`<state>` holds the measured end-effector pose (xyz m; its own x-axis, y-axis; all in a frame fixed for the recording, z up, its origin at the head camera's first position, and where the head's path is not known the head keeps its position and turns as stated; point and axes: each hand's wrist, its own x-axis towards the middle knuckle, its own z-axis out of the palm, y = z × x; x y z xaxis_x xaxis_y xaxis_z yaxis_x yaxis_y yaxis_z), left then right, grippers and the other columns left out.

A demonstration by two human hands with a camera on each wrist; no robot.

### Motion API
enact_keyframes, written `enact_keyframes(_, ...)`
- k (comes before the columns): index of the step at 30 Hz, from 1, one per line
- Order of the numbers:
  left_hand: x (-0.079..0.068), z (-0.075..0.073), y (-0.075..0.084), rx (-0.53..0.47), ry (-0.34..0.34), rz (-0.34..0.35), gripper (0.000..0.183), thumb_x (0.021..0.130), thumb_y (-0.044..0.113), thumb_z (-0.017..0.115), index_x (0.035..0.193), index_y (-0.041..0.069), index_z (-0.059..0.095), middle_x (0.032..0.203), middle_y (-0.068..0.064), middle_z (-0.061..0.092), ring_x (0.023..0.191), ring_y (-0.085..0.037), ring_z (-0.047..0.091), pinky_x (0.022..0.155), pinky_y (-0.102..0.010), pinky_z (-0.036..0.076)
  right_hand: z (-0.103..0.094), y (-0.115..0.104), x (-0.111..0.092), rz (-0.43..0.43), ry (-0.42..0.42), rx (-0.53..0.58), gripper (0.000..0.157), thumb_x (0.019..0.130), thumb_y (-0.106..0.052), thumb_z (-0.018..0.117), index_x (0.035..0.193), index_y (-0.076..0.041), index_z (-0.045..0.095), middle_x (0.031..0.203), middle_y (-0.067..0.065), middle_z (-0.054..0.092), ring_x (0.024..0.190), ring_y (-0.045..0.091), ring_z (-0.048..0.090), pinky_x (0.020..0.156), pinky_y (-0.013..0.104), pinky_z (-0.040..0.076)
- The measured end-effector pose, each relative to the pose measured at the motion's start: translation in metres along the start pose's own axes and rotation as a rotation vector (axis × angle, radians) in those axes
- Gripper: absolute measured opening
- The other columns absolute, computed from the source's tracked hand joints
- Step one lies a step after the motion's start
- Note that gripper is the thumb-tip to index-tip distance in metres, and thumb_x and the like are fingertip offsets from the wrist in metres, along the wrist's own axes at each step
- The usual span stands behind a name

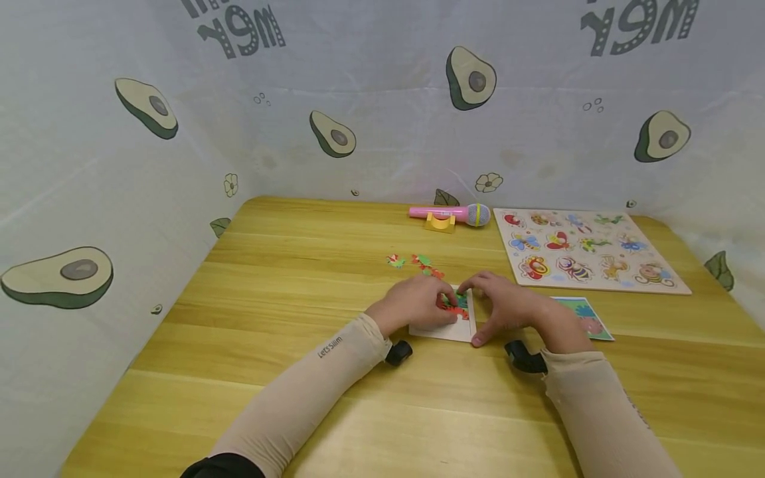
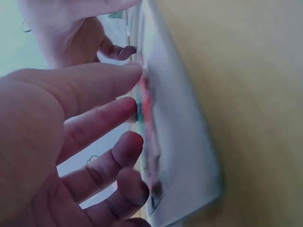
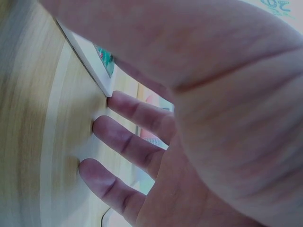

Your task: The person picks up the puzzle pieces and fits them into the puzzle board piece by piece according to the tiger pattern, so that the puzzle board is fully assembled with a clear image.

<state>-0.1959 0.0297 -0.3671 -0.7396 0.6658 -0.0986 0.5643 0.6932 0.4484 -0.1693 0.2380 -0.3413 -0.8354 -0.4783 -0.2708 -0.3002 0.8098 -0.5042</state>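
Note:
A small white puzzle board [image 1: 439, 332] lies on the table with red and green pieces in its picture area. My left hand [image 1: 415, 305] reaches over it, thumb and index finger pinching a red puzzle piece [image 1: 459, 311] at the board's surface; the hand hides part of the picture. In the left wrist view, the other fingers [image 2: 129, 146] curl loosely beside the board. My right hand [image 1: 510, 305] grips the board's right side, thumb at the near corner and index finger at the far edge. In the right wrist view, one fingertip touches the board's corner [image 3: 108, 90].
Several loose red and green pieces [image 1: 424, 264] lie beyond the board. A picture card [image 1: 588, 318] sits partly behind my right wrist. Farther back are a large insect puzzle board [image 1: 588, 255] and a pink toy microphone [image 1: 448, 214] on a yellow stand [image 1: 439, 224].

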Motion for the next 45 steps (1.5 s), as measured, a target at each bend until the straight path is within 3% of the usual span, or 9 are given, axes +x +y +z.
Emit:
enact_keyframes(4, -0.003, -0.012, -0.008, -0.099, 0.030, -0.029, 0.026, 0.091, 0.035, 0.075, 0.114, 0.021, 0.074, 0.085, 0.009, 0.063, 0.075, -0.008, 0.058, 0.063, -0.025, 0.047, 0.000, 0.000, 0.001, 0.005, -0.006, -0.002, 0.085, 0.068, -0.040, 0.094, 0.134, -0.006, 0.054, 0.137, 0.021, 0.044, 0.122, 0.044, 0.045, 0.100, 0.063, 0.038)
enact_keyframes(11, -0.007, -0.032, -0.041, -0.201, 0.180, -0.187, 0.031, 0.094, 0.034, 0.072, 0.120, 0.017, 0.070, 0.093, 0.000, 0.060, 0.080, -0.015, 0.054, 0.067, -0.030, 0.045, 0.001, 0.003, 0.001, 0.013, 0.002, -0.008, 0.084, 0.067, -0.044, 0.094, 0.133, -0.008, 0.055, 0.138, 0.021, 0.043, 0.122, 0.044, 0.045, 0.102, 0.063, 0.037)
enact_keyframes(15, -0.008, -0.035, -0.060, -0.146, 0.218, -0.267, 0.047, 0.095, 0.037, 0.071, 0.135, 0.016, 0.063, 0.116, -0.006, 0.057, 0.099, -0.020, 0.054, 0.083, -0.036, 0.048, 0.002, 0.004, 0.002, 0.009, 0.004, -0.001, 0.084, 0.067, -0.043, 0.094, 0.133, -0.009, 0.056, 0.138, 0.021, 0.042, 0.122, 0.043, 0.045, 0.102, 0.063, 0.037)
enact_keyframes(20, -0.008, -0.032, -0.071, 0.023, 0.176, -0.328, 0.067, 0.095, 0.048, 0.065, 0.152, 0.019, 0.047, 0.136, -0.012, 0.046, 0.115, -0.030, 0.047, 0.097, -0.045, 0.042, 0.003, 0.004, 0.001, 0.017, 0.001, 0.001, 0.084, 0.067, -0.044, 0.094, 0.133, -0.009, 0.055, 0.140, 0.022, 0.041, 0.121, 0.043, 0.046, 0.101, 0.062, 0.039)
enact_keyframes(25, -0.009, -0.030, -0.072, 0.062, 0.160, -0.318, 0.060, 0.097, 0.052, 0.061, 0.147, 0.021, 0.054, 0.132, -0.009, 0.049, 0.111, -0.028, 0.046, 0.093, -0.044, 0.041, 0.002, 0.005, 0.001, 0.015, 0.001, -0.005, 0.085, 0.067, -0.044, 0.094, 0.134, -0.009, 0.055, 0.140, 0.022, 0.041, 0.122, 0.043, 0.046, 0.101, 0.062, 0.038)
enact_keyframes(33, -0.009, -0.030, -0.071, 0.057, 0.198, -0.300, 0.038, 0.095, 0.045, 0.069, 0.125, 0.021, 0.069, 0.120, -0.005, 0.056, 0.106, -0.027, 0.050, 0.088, -0.044, 0.045, 0.003, 0.006, 0.002, 0.017, -0.003, -0.002, 0.085, 0.067, -0.043, 0.094, 0.134, -0.009, 0.055, 0.141, 0.020, 0.041, 0.122, 0.043, 0.046, 0.101, 0.061, 0.038)
enact_keyframes(41, -0.009, -0.035, -0.072, -0.047, 0.219, -0.271, 0.031, 0.089, 0.039, 0.078, 0.112, 0.018, 0.075, 0.100, 0.004, 0.064, 0.093, -0.016, 0.057, 0.084, -0.037, 0.046, 0.003, 0.007, 0.003, 0.024, -0.010, -0.002, 0.085, 0.068, -0.044, 0.094, 0.135, -0.010, 0.055, 0.142, 0.020, 0.040, 0.122, 0.043, 0.046, 0.101, 0.061, 0.039)
enact_keyframes(45, -0.010, -0.039, -0.071, -0.178, 0.157, -0.157, 0.030, 0.083, 0.036, 0.084, 0.108, 0.020, 0.076, 0.101, 0.007, 0.064, 0.093, -0.014, 0.057, 0.083, -0.032, 0.047, 0.003, 0.008, 0.003, 0.025, -0.009, -0.003, 0.085, 0.067, -0.044, 0.094, 0.135, -0.010, 0.055, 0.142, 0.020, 0.040, 0.123, 0.043, 0.046, 0.101, 0.061, 0.039)
